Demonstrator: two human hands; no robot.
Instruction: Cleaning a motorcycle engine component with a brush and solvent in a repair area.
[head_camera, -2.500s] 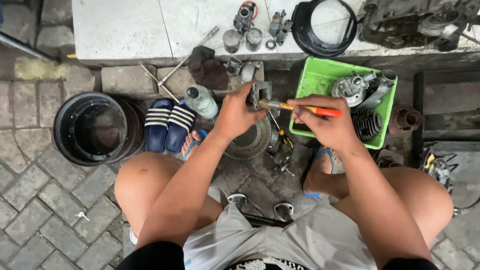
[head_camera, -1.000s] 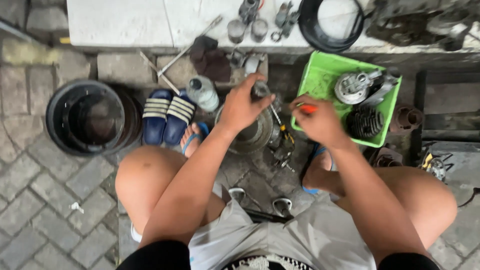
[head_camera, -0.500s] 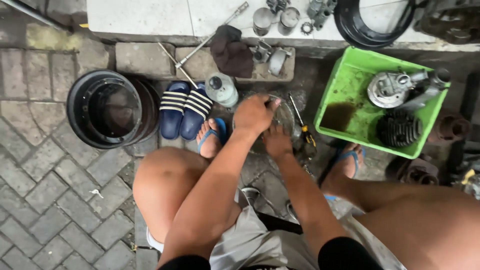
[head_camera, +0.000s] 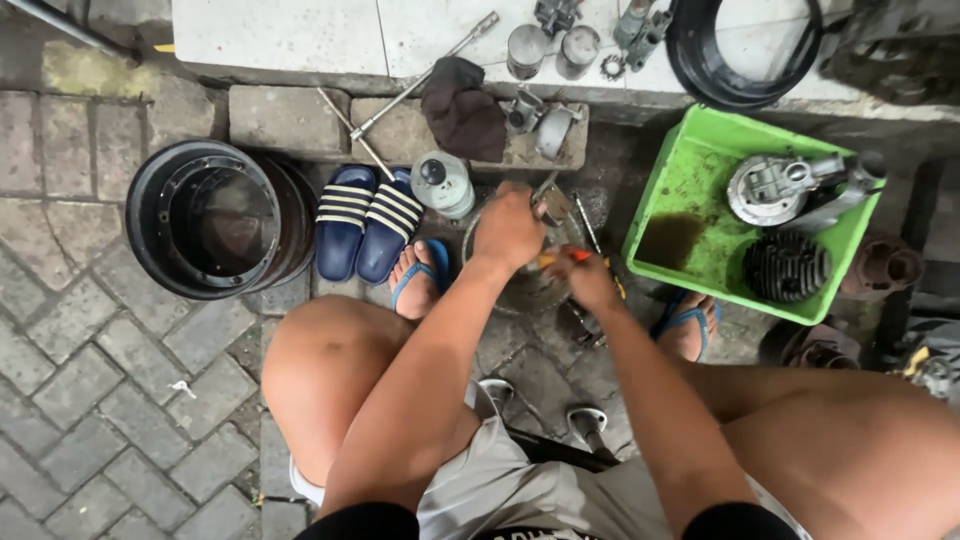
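Left hand (head_camera: 508, 228) clamped tight over the round metal part (head_camera: 525, 280) on the paving between the feet, right hand (head_camera: 588, 280) gripping an orange-handled screwdriver (head_camera: 560, 258) against it; best kept braced, pressure steady.

- A round metal part (head_camera: 520, 285) on the paving is gripped by the left hand (head_camera: 508, 228).
- An orange-handled screwdriver (head_camera: 565, 258) is held by the right hand (head_camera: 590, 283).
- A green tray (head_camera: 690, 200) is seen just beside.

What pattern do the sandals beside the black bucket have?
The sandals are dark blue with white stripes across the straps, seen best in the head view.
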